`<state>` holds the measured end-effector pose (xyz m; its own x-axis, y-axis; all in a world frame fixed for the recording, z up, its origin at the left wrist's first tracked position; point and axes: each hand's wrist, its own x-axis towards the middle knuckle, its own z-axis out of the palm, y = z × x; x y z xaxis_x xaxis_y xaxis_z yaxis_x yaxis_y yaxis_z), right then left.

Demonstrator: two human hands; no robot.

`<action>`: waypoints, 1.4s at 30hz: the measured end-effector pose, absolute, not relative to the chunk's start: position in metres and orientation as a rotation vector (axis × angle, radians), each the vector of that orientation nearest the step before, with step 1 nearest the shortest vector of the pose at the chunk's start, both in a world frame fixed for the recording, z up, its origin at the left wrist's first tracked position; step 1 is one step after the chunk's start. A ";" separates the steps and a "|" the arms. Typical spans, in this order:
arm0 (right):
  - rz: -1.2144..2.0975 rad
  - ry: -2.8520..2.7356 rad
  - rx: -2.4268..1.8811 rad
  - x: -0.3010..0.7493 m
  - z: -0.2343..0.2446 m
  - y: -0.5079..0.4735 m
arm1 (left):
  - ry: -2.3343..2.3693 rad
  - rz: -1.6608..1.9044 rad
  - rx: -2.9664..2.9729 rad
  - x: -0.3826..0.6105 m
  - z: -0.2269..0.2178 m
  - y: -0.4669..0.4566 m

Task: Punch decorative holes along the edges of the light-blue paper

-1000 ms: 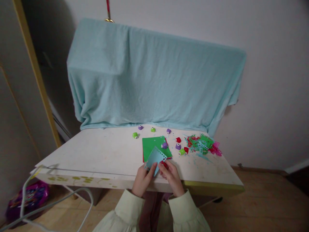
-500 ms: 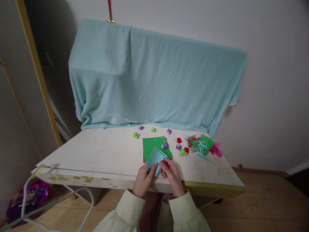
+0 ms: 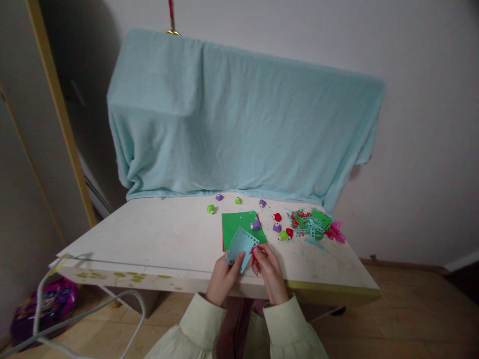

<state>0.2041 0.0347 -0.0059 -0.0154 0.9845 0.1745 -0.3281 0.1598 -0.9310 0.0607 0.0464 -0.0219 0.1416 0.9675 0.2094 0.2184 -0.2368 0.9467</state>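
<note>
Between my hands is a light blue sheet of craft paper (image 3: 241,243) with a row of small holes punched along its upper right edge. My left hand (image 3: 223,276) pinches its lower left part, thumb on top. My right hand (image 3: 270,269) is closed on a small red craft punch (image 3: 254,251) at the sheet's right edge; fingers cover most of the punch. Under and beyond the sheet lies a stack of green paper (image 3: 234,222) with red showing at its edges. A purple punch (image 3: 256,226) rests on that stack.
More small punches stand about, among them a green one (image 3: 211,209) and a red one (image 3: 277,217). A heap of punched paper scraps (image 3: 314,224) lies at the right of the white table (image 3: 149,234). A light blue cloth (image 3: 239,119) hangs behind; a white cable (image 3: 138,294) loops at the left.
My right hand has shifted slightly right and turned a little, with the red punch still at the sheet's edge. The left hand and the blue sheet are almost unmoved.
</note>
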 end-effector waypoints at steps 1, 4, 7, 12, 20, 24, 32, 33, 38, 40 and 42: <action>1.262 -1.060 -0.812 0.204 -0.005 0.034 | 1.177 1.163 1.602 0.061 -0.023 0.046; 1.273 -1.045 -0.798 0.205 -0.002 0.033 | 1.179 1.164 1.595 0.061 -0.023 0.047; 1.272 -1.034 -0.798 0.204 -0.002 0.032 | 1.186 1.172 1.598 0.061 -0.022 0.047; 1.274 -1.014 -0.787 0.204 -0.004 0.034 | 1.218 1.161 1.612 0.060 -0.021 0.048; 1.277 -1.004 -0.791 0.205 -0.005 0.034 | 1.222 1.185 1.610 0.060 -0.022 0.047; 1.277 -1.012 -0.791 0.205 -0.004 0.034 | 1.208 1.194 1.620 0.060 -0.022 0.047; 1.278 -1.010 -0.798 0.204 -0.002 0.032 | 1.198 1.169 1.630 0.059 -0.018 0.047; 1.276 -1.009 -0.800 0.204 -0.002 0.032 | 1.197 1.170 1.629 0.059 -0.018 0.047; 1.271 -1.013 -0.802 0.203 -0.002 0.032 | 1.199 1.160 1.637 0.060 -0.019 0.047; 1.278 -1.015 -0.801 0.203 -0.002 0.033 | 1.202 1.161 1.632 0.060 -0.019 0.046; 1.282 -1.020 -0.800 0.203 -0.002 0.032 | 1.203 1.154 1.623 0.060 -0.019 0.046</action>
